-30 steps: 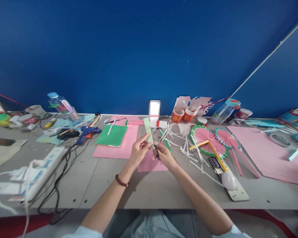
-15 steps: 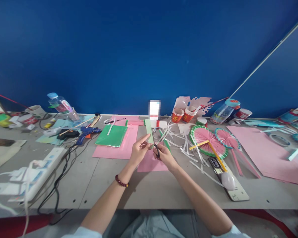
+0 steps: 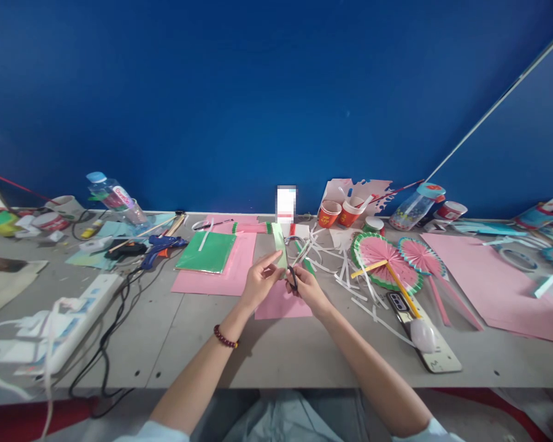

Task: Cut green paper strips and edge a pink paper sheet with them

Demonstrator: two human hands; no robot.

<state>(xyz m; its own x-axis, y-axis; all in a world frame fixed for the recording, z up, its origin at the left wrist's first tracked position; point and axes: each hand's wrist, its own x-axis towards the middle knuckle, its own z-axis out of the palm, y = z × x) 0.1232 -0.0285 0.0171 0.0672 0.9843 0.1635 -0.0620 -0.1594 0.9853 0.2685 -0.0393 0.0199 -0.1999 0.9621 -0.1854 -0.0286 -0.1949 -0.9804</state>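
Note:
Between thumb and fingers, my left hand [image 3: 260, 279] pinches the near end of a light green paper strip [image 3: 279, 240], its index finger stretched along it. My right hand [image 3: 308, 287] is closed around the dark handles of a pair of scissors [image 3: 293, 277]. The blades point away from me along the right edge of the strip. Both hands are above a pink paper sheet [image 3: 281, 305]. Beyond them a folded pink paper piece with green edges [image 3: 252, 228] lies at the back of the table.
Left are a green paper pack [image 3: 207, 252], a blue glue gun [image 3: 159, 248] and a power strip [image 3: 85, 325]. White paper strips [image 3: 345, 273], watermelon-patterned paper fans [image 3: 387, 261], a phone [image 3: 442, 362] and paper cups [image 3: 329, 213] stand or lie to the right.
The scissors and my right hand have shifted very slightly. The green strip has tilted a little to the right at its far end. All else looks unchanged.

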